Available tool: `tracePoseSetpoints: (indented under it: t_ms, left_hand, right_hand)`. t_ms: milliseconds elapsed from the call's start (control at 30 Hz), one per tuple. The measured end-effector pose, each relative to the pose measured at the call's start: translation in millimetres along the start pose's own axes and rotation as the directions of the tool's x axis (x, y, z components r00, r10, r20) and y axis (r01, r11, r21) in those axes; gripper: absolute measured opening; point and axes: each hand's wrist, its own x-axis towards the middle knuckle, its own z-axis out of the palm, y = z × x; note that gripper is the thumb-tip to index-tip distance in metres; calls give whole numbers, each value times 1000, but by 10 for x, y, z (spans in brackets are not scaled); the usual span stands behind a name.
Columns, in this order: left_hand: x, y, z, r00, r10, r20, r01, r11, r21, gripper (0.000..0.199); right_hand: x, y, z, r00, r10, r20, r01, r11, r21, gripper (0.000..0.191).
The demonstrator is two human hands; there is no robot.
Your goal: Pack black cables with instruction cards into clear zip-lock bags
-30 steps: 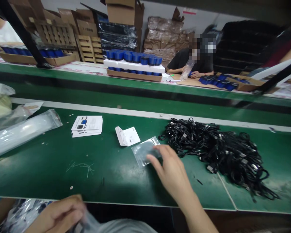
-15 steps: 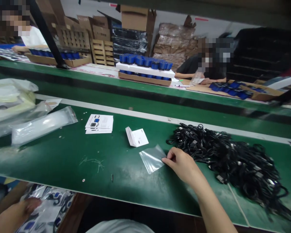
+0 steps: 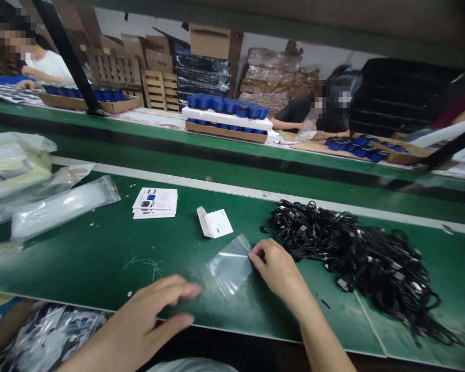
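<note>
My right hand (image 3: 279, 271) pinches the right edge of a small clear resealable plastic bag (image 3: 230, 266) lying flat on the green workbench (image 3: 101, 268). My left hand (image 3: 139, 320) reaches in from the bench's front edge with its fingers extended and apart, holding nothing. Its fingertips stop just left of the bag without touching it. A tangled pile of black cables (image 3: 352, 253) lies just right of my right hand. A small white booklet (image 3: 215, 223) sits just beyond the bag, and a stack of printed leaflets (image 3: 155, 202) lies further left.
A long clear plastic package (image 3: 62, 209) and wrapped bundles (image 3: 11, 165) lie at the bench's left. Printed cards in plastic (image 3: 50, 336) sit below the front edge. Beyond a second green bench, co-workers (image 3: 318, 111) handle blue-capped items (image 3: 225, 103) on trays.
My left hand has risen from the plastic-wrapped cards below the bench onto the bench top. My right hand now pinches the bag's edge, and the bag has shifted slightly toward me.
</note>
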Motion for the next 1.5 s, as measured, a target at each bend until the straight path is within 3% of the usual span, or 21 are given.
tracePoseSetpoints:
  t_ms: [67, 133, 200, 233, 300, 433, 600, 700, 767, 833, 867, 933, 1000, 1167, 1333, 1500]
  left_hand:
    - [314, 262, 23, 993, 25, -118, -26, 1000, -12, 43]
    - [531, 392, 99, 993, 10, -121, -19, 997, -80, 53]
    - [638, 436, 179, 999, 1, -54, -8, 991, -136, 31]
    - [658, 440, 205, 1000, 1, -18, -3, 989, -148, 20]
    - [658, 434, 210, 1000, 7, 31, -3, 989, -147, 19]
    - [612, 400, 120, 996, 20, 88, -9, 992, -124, 21]
    - [604, 367, 62, 990, 48, 134, -38, 996, -77, 28]
    - [628, 350, 65, 987, 72, 141, -69, 997, -27, 33]
    - [643, 329, 77, 983, 96, 156, -93, 995, -25, 32]
    - [641, 305, 97, 987, 137, 86, -138, 990, 7, 26]
    - [630, 297, 110, 987, 162, -16, -161, 985, 61, 21]
    - [587, 300, 138, 936, 222, -275, -167, 964, 208, 21]
    - [529, 333, 170, 876, 273, -398, -154, 940, 306, 29]
    - [428, 414, 271, 937, 268, -225, -205, 941, 269, 25]
    - [396, 345, 350, 950, 232, -208, -193, 962, 192, 29]
    - [395, 285, 410, 928, 300, -222, -271, 950, 153, 28]
  right_hand:
    - [-111, -41, 6, 999, -41, 6, 41, 998, 53, 13]
    - [-253, -70, 19, 997, -77, 27, 71, 984, 161, 14]
    - [-385, -83, 28, 995, -87, 54, 64, 940, 336, 14]
    - [-437, -83, 26, 994, -84, 76, 44, 906, 422, 12]
    - [-503, -80, 14, 985, -89, 145, -1, 850, 526, 9]
    - [-512, -91, 9, 963, -140, 232, -2, 853, 522, 14]
    - [-498, -169, 80, 978, -140, 155, 37, 847, 530, 12]
    - [-512, -206, 115, 972, -203, 121, 98, 812, 575, 24]
    - [-513, -219, 146, 978, -181, 108, 78, 785, 614, 22]
    - [-501, -229, 190, 991, -108, 84, 28, 763, 646, 17]
    - [-491, -235, 215, 996, -66, 68, 5, 754, 657, 15]
    - [-471, -255, 262, 999, 8, 32, -27, 742, 670, 12]
    - [-462, -287, 300, 999, 50, 7, -41, 719, 694, 9]
    - [-503, -395, 361, 999, 5, 36, -31, 628, 778, 28]
    - [-516, -443, 404, 1000, -13, 25, -9, 692, 721, 24]
    - [-533, -442, 437, 985, -155, -69, 170, 882, 440, 13]
